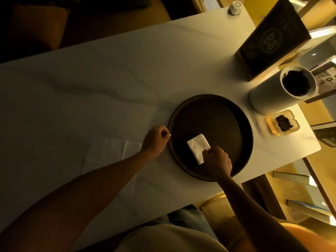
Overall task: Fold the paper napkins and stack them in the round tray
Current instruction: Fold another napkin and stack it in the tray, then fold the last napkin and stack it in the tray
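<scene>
A dark round tray [227,110] lies on the white table. A folded white napkin [197,149] rests inside it, toward the near left part. My right hand [218,161] is over the tray, its fingertips pinching the napkin's near right corner. My left hand [156,140] sits just outside the tray's left rim, fingers curled against the rim, with nothing else in it. Unfolded napkins [112,151] lie flat on the table to the left of that hand, pale and hard to tell apart in the dim light.
A white cylinder with dark contents [283,91] stands right of the tray. A glass ashtray [281,124] sits near the table's right edge. A dark table sign [271,40] stands at the back right, a small white jar [234,7] at the far edge.
</scene>
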